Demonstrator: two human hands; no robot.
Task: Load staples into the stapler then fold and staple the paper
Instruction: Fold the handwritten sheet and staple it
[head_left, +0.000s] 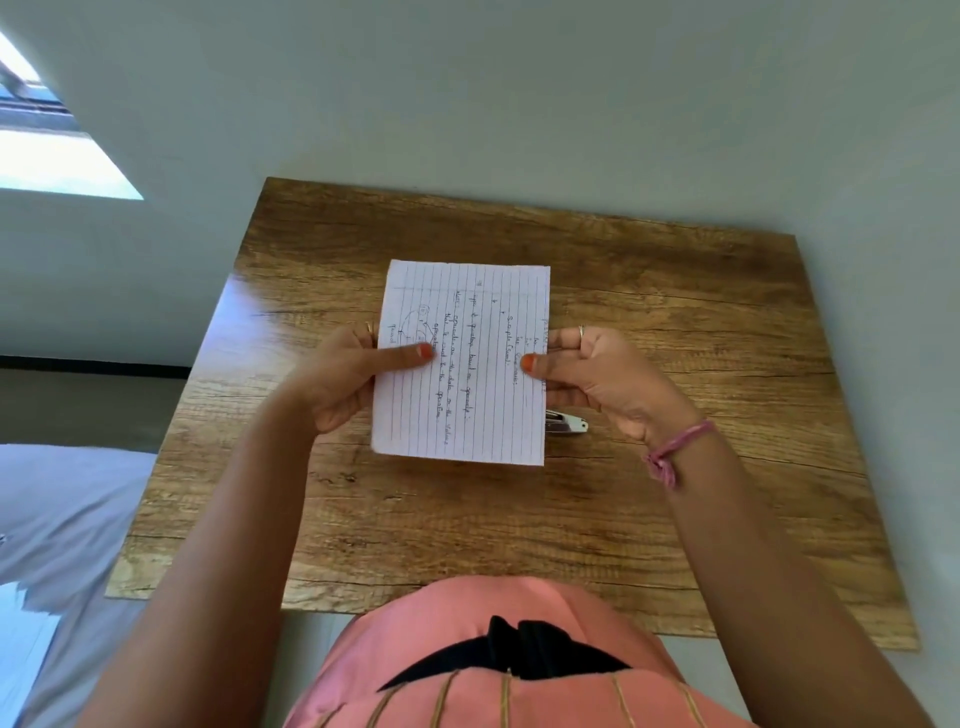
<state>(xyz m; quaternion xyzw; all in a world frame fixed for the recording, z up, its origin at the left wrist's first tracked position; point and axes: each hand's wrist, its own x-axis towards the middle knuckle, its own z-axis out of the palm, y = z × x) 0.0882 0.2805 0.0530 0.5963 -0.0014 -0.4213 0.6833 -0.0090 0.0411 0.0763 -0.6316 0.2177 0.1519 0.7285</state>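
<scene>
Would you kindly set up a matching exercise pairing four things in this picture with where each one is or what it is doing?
Things:
1. white lined paper with handwriting
2. small metal stapler
3. pink thread bracelet
4. left hand

States:
A. lies on the wooden table, partly hidden behind the sheet
B. pinches the sheet's left edge, thumb on top
C. held up between both hands
D. sits on the wrist of the right hand

Pairs: 1-C, 2-A, 3-D, 4-B

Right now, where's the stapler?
Head view: the stapler lies on the table, mostly hidden behind the paper's right edge, below the right hand.
</scene>
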